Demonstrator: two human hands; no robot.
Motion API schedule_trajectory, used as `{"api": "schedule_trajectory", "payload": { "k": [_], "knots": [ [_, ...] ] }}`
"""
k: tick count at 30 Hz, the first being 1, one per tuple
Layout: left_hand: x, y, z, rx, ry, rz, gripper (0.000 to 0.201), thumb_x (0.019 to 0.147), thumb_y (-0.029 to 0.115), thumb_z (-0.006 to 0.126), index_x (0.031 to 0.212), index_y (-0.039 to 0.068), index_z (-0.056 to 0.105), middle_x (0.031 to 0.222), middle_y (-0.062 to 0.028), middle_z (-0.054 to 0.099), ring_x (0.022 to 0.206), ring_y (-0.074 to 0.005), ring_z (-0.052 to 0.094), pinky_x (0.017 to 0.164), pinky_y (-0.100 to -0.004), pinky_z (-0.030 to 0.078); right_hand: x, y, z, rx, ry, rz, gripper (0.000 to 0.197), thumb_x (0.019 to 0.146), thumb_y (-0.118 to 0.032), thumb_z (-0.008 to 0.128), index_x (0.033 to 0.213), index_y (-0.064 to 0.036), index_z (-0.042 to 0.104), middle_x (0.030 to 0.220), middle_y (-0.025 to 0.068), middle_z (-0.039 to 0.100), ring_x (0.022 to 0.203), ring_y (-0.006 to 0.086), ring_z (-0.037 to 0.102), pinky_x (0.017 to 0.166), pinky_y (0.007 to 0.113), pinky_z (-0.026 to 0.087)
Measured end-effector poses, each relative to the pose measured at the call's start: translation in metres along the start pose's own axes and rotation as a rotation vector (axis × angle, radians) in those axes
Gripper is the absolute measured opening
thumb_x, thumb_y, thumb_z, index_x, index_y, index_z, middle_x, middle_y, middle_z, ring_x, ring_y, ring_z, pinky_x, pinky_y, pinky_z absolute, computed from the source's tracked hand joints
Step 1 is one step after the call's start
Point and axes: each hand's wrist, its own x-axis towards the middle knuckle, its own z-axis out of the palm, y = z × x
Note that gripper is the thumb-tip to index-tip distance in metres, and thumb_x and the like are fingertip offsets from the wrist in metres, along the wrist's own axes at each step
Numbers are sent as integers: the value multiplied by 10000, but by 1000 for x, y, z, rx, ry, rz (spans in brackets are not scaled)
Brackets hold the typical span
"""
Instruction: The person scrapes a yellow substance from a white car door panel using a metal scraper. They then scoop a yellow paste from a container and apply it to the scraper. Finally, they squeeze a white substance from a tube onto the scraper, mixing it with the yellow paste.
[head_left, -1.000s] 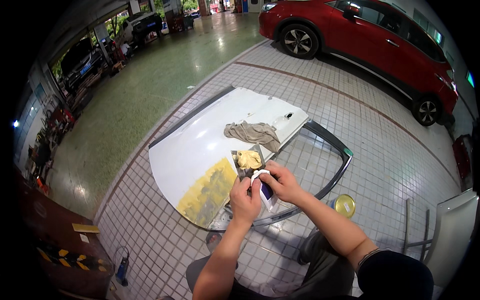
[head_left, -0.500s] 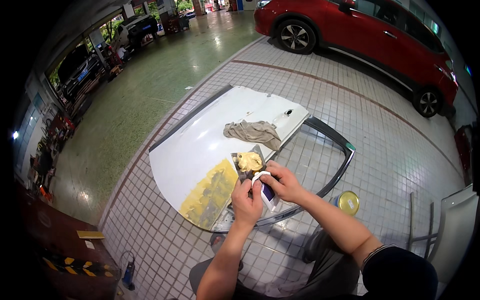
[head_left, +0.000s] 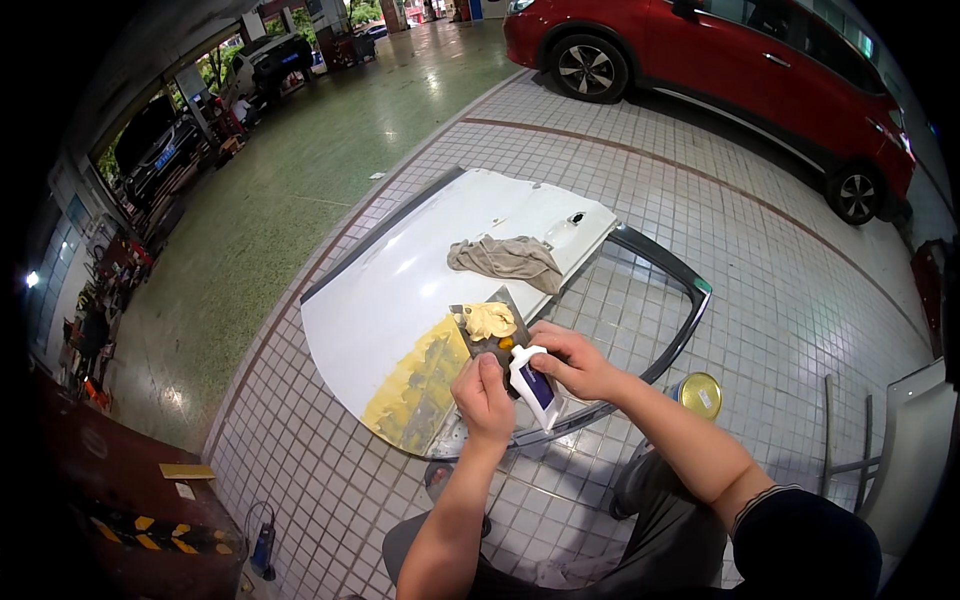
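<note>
My left hand grips a flat metal spreader that carries a lump of pale yellow filler. My right hand holds a small white and blue tube, its tip pointed at the spreader, where a small orange blob sits beside the filler. Both hands hover over the near end of a white car door panel lying flat on the tiled floor. A patch of yellow filler covers the panel's near corner.
A crumpled beige rag lies on the panel's far part. A round yellow-lidded tin stands on the tiles to my right. A red car is parked behind. A white panel leans at the right edge.
My hands stay together over the spreader, with the tube still held at it. The view has shifted slightly; nothing else moved.
</note>
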Motion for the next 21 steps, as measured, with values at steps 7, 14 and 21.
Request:
{"api": "schedule_trajectory", "payload": {
  "k": [7, 14, 21],
  "knots": [
    [-4, -1, 1, 6, 19, 66, 389, 1018, 158, 411, 658, 10, 419, 588, -65, 408, 544, -187, 382, 516, -362, 284, -2, -6, -2, 6, -11, 1, 260, 998, -248, 564, 1017, -1, 643, 964, 107, 567, 893, 230, 565, 800, 330, 455],
    [0, 1, 1, 82, -34, 94, 372, 993, 157, 448, 656, -1, 466, 595, -162, 452, 547, -348, 450, 526, -440, 317, -1, -4, -5, -21, -12, 21, 269, 989, -262, 577, 990, -1, 638, 957, 113, 567, 881, 234, 568, 781, 336, 456],
    [-2, 4, 5, 144, -6, 168, 365, 995, 157, 455, 669, -6, 470, 598, -162, 460, 553, -336, 454, 527, -440, 321, -1, -2, -3, -61, -1, 43, 271, 991, -268, 569, 989, -9, 649, 936, 122, 578, 859, 253, 579, 765, 354, 457]
  ]
}}
